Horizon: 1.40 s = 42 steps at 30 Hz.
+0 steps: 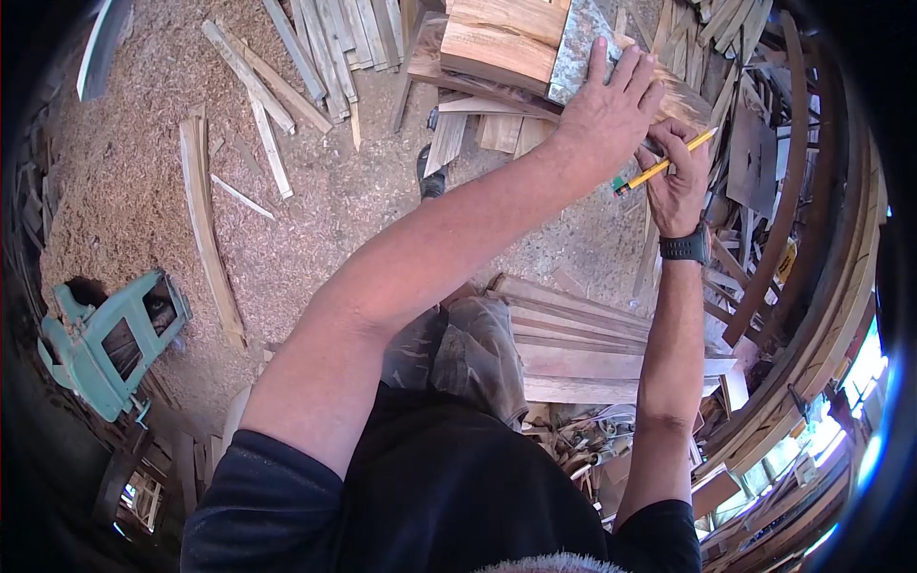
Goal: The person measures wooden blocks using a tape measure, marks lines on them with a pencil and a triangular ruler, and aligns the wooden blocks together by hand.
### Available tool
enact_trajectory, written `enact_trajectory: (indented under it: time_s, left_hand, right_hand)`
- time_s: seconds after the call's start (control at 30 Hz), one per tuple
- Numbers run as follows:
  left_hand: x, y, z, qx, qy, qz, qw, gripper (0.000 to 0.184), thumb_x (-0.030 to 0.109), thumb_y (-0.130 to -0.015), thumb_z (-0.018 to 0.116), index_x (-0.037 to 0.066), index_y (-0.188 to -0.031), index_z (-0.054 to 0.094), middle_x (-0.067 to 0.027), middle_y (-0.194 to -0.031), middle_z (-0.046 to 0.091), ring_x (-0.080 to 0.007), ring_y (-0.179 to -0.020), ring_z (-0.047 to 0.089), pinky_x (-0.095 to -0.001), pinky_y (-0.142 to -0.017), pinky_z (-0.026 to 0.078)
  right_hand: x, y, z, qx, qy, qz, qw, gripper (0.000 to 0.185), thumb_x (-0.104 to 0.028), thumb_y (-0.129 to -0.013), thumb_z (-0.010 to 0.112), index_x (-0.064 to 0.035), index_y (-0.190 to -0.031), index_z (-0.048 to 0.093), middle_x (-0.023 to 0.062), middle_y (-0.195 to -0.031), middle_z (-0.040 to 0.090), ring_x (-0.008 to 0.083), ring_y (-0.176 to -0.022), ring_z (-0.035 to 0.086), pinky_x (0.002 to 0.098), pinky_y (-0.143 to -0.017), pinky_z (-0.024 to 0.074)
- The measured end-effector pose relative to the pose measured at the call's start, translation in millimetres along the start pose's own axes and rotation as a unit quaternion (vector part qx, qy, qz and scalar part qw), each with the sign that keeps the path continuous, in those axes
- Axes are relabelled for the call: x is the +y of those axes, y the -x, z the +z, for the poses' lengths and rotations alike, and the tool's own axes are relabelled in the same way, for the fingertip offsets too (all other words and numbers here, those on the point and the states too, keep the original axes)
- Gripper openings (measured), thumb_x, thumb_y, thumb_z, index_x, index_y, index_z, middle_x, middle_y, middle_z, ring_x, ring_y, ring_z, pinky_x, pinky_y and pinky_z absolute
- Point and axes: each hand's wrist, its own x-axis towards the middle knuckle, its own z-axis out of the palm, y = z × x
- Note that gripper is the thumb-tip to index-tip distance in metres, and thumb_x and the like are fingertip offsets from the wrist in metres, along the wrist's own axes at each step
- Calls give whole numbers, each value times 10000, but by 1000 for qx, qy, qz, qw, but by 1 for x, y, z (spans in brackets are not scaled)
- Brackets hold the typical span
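My left hand [611, 107] lies with its fingers spread, near a flat, mottled grey-white piece [577, 57] that rests on a wooden block [501, 38]. The fingertips reach over the end of that piece and onto the wood. Just right of it, my right hand [676, 177] is closed around a yellow pencil [695, 141]. The pencil's sharpened tip points up and right, its dark eraser end down and left. A dark watch [686, 245] sits on my right wrist. The heel of the left hand hides some of the wood beneath.
Long planks [583, 349] lie stacked near my legs. Thin wood strips [330, 43] and a long board [205, 229] are scattered on the sawdust-covered floor [296, 229]. A green metal machine frame [117, 339] stands at left. Curved timbers [812, 334] and scrap wood line the right side.
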Motion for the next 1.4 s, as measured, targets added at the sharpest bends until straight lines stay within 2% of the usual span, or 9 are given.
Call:
enact_trajectory:
  time_s: [0.1, 0.93, 1.0, 1.07, 1.13, 1.2, 1.27, 1.3, 1.4]
  left_hand:
    - [0, 1, 0, -4, -10, 0, 1000, 706, 262, -892, 696, 63, -1526, 458, -207, -1591, 389, -374, -1515, 301, -674, -1204, 180]
    - [-3, 6, -3, 12, -18, 4, 1000, 683, 265, -881, 709, 64, -1495, 489, -173, -1576, 422, -343, -1499, 336, -635, -1203, 225]
    - [-3, 4, -9, 20, -15, 7, 1000, 671, 258, -881, 706, 62, -1488, 497, -166, -1566, 442, -324, -1492, 358, -630, -1203, 232]
    - [-9, 3, -18, 46, 3, 24, 999, 549, 256, -932, 628, 19, -1420, 547, -190, -1474, 513, -347, -1420, 425, -649, -1169, 260]
    - [-29, 1, -46, 60, 17, 49, 997, 505, 211, -932, 622, 23, -1398, 570, -159, -1418, 568, -304, -1365, 496, -630, -1144, 317]
    - [-60, -12, -94, -112, 86, 116, 983, 769, 181, -841, 836, 134, -1509, 459, -143, -1420, 533, -279, -1402, 466, -415, -1208, 368]
    - [-89, -8, -134, -100, 230, 51, 967, 485, 64, -912, 706, 152, -1376, 593, -141, -1250, 630, -278, -1291, 570, -415, -1138, 465]
    - [-94, -7, -83, 204, 337, -18, 919, 465, 74, -953, 663, 134, -1405, 575, -150, -1175, 667, -286, -1192, 634, -412, -1062, 525]
    - [-138, -2, -58, 306, 298, -84, 900, 499, 32, -976, 608, 109, -1464, 534, -198, -1348, 626, -339, -1227, 630, -387, -1086, 503]
  right_hand:
    - [-2, -2, 5, 45, -20, -4, 999, 294, -101, -781, 842, -50, -1052, 741, 114, -1019, 673, 293, -948, 614, 404, -830, 479]
    - [5, 3, 9, 49, -20, 5, 999, 342, -64, -781, 852, -71, -1105, 742, 75, -1042, 685, 238, -974, 614, 379, -862, 488]
    - [5, 5, 10, 114, -247, 107, 956, 341, -28, -838, 814, -66, -1162, 717, 73, -1098, 710, 192, -993, 640, 359, -908, 503]
    - [12, 3, 7, 262, -275, 153, 912, 424, -324, -1074, 525, 48, -1256, 613, 148, -1146, 721, 196, -987, 676, 349, -924, 523]
    - [-1, -4, -6, 350, -370, 196, 838, 594, -426, -1102, 346, 80, -1315, 574, 175, -1131, 717, 224, -972, 682, 357, -905, 534]
    - [-14, -12, -6, 355, -398, 206, 820, 599, -431, -1092, 362, 75, -1321, 586, 197, -1138, 717, 248, -998, 683, 373, -938, 527]
    - [-10, -12, 7, 316, -368, 194, 853, 590, -415, -1085, 370, 62, -1329, 619, 218, -1154, 713, 268, -1041, 682, 381, -968, 523]
    - [-14, -14, 14, 268, -393, 168, 864, 551, -382, -1089, 379, 54, -1289, 650, 197, -1133, 721, 251, -1021, 688, 366, -935, 529]
    - [-37, -35, 31, 109, -389, 130, 906, 448, -333, -1079, 462, 10, -1193, 727, 134, -1076, 743, 221, -993, 705, 342, -906, 535]
